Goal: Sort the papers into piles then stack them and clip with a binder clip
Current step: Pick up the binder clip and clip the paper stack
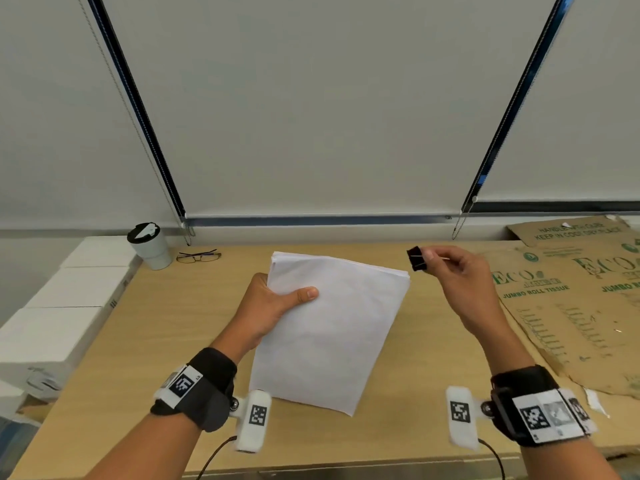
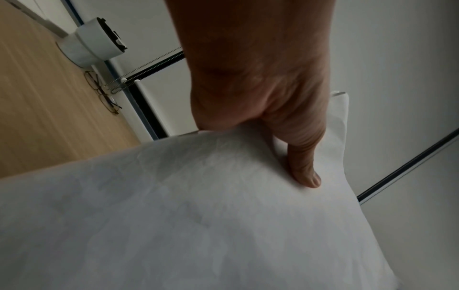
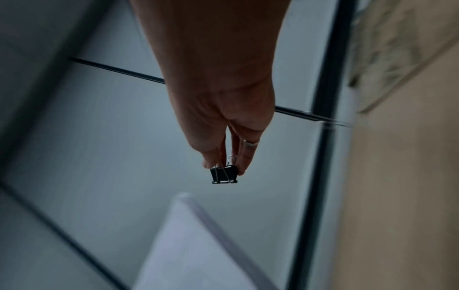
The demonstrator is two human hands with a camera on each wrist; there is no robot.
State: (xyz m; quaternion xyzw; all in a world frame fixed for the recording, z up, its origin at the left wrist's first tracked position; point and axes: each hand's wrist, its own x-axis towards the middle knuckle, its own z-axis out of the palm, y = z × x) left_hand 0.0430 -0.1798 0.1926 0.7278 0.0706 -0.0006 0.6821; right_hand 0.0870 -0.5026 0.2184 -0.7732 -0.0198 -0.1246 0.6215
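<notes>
Now at the clipping step, by my read: sorting & stacking look done. Paper stack (image 1: 329,327) is held tilted above the table (image 1: 156,334) mid, nearer its far edge; left hand (image 1: 273,306) grips its left edge, thumb on top. Right hand (image 1: 457,275) pinches the binder clip (image 1: 416,259) by its wire handles, just beside the stack's far right corner, not touching. Next: squeeze clip open, slide it over that edge w/ sheets kept square.

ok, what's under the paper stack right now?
The left hand holds the paper stack above the wooden table, thumb on top. Its fingers underneath are hidden, as is the table surface directly below.
</notes>
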